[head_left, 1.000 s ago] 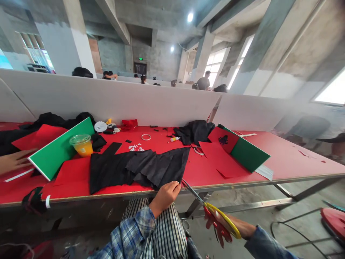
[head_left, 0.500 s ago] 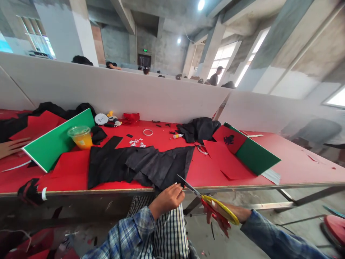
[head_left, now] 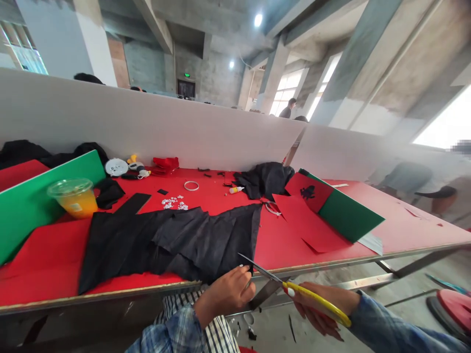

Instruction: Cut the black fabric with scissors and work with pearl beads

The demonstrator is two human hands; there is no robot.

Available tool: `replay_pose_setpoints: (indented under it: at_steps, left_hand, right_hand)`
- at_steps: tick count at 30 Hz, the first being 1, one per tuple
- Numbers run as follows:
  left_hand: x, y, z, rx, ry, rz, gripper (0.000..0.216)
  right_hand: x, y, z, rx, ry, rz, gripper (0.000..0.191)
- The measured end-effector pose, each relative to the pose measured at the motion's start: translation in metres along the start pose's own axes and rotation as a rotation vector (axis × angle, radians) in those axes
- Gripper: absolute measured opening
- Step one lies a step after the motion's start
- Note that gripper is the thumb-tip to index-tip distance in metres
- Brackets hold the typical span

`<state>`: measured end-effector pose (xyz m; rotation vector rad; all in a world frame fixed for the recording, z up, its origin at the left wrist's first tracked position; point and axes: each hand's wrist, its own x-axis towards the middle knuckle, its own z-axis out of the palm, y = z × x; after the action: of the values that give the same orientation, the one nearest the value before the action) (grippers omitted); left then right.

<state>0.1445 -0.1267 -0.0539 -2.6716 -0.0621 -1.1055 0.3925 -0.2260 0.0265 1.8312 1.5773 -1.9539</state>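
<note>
Black fabric [head_left: 176,242] lies spread and wrinkled along the front of the red-topped table [head_left: 221,201]. My left hand [head_left: 230,289] pinches its right front corner at the table edge. My right hand [head_left: 320,304] grips yellow-handled scissors [head_left: 312,299]. Their blades point left over the fabric's right edge, just above my left fingers. Whether the blades are cutting into the cloth I cannot tell.
A cup of orange drink [head_left: 75,198] stands at left before a green board [head_left: 37,201]. Small white pieces [head_left: 174,202], a glue bottle [head_left: 236,189] and a white ring [head_left: 191,186] lie behind the fabric. Another green board [head_left: 349,215] stands at right over red sheets [head_left: 316,230].
My view has shifted, so the table items sit further left. The scissors have turned a little in my right hand, and my left hand still holds the fabric corner.
</note>
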Motion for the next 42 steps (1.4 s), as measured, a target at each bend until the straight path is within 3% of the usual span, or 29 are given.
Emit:
replay_pose_setpoints:
  at_steps: [4, 13, 21, 27, 33, 42]
  left_hand:
    - [0.001, -0.002, -0.001, -0.009, 0.009, 0.023, 0.01]
    - [0.002, -0.002, -0.001, -0.018, 0.045, -0.013, 0.01]
    - [0.004, -0.002, -0.005, -0.034, 0.044, -0.031, 0.009]
    - [0.002, 0.0, -0.002, -0.074, 0.056, -0.041, 0.011]
    - [0.0, 0.0, -0.001, -0.093, 0.025, -0.037, 0.01]
    - [-0.001, 0.001, 0.0, -0.109, 0.031, -0.048, 0.01]
  right_hand:
    - [0.001, 0.0, -0.004, -0.034, 0.058, 0.114, 0.063]
    - [-0.019, -0.027, 0.006, -0.043, 0.187, 0.122, 0.058]
    - [-0.019, -0.029, -0.006, -0.087, 0.088, 0.229, 0.043]
    - [-0.019, -0.028, 0.0, -0.085, 0.088, 0.199, 0.044]
    - [-0.021, -0.034, 0.007, -0.062, 0.176, 0.233, 0.038]
    - [-0.019, -0.035, 0.007, -0.076, 0.129, 0.202, 0.041]
